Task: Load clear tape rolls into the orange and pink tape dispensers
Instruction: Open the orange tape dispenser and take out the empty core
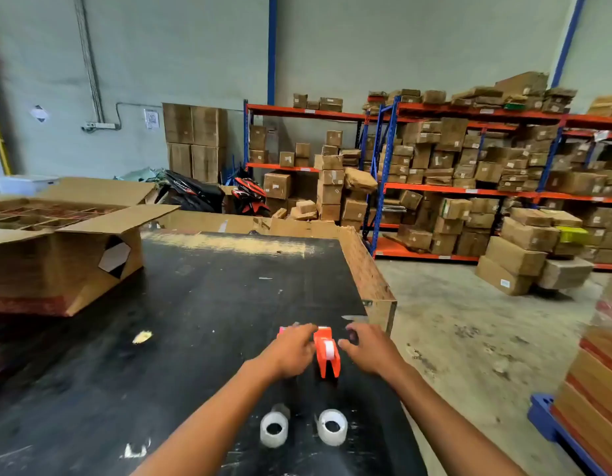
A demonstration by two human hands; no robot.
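An orange tape dispenser (326, 353) stands on the black table (201, 304) with a white hub showing in its middle. My left hand (292, 350) lies curled over the pink tape dispenser (281, 330), of which only a pink edge shows, and its thumb side touches the orange one. My right hand (368, 348) hovers just right of the orange dispenser with its fingers spread and its thumb close to it. Two clear tape rolls (274, 429) (332, 427) lie flat on the table nearer to me, between my forearms.
A big open cardboard box (64, 255) sits on the table's left. The table's right edge (376, 286) drops to a concrete floor. Racks of cartons (469, 173) line the back, and a stack on a blue pallet (551, 420) stands at the right.
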